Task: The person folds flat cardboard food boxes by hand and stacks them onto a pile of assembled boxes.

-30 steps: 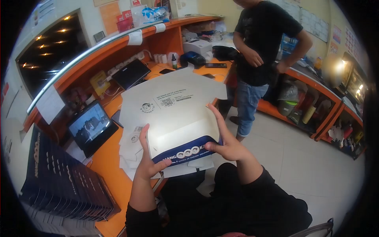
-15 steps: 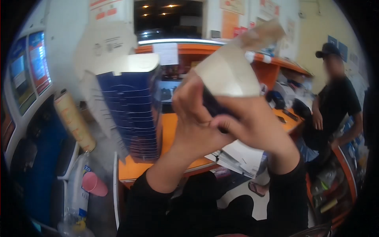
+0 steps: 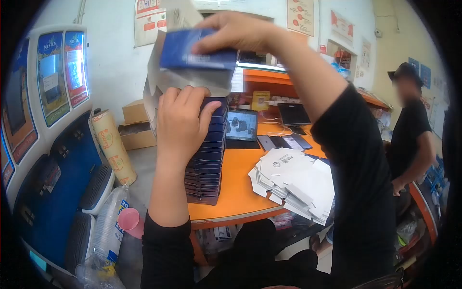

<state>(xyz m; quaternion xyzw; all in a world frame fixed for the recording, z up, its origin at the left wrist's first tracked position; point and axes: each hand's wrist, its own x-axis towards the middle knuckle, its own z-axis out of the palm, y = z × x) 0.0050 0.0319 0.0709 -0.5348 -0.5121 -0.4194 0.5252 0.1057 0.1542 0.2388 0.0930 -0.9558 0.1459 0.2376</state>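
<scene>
Blue carton (image 3: 190, 50), just one, up over the tall stack (image 3: 209, 149) on the counter (image 3: 240, 168)! Your right hand (image 3: 231, 33) is clamped on it; your left hand (image 3: 182, 118) is at its lower edge, grip unclear. Two left-side panels (image 3: 54, 77) read "NESTLE"; one pink cup (image 3: 130, 221) sits near left.

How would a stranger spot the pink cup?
Look left of the orange table, to the tall blue machines. Beside them lies a long bag of clear cups, and the pink cup is just right of it. It's solid pink, while those are see-through.
</scene>
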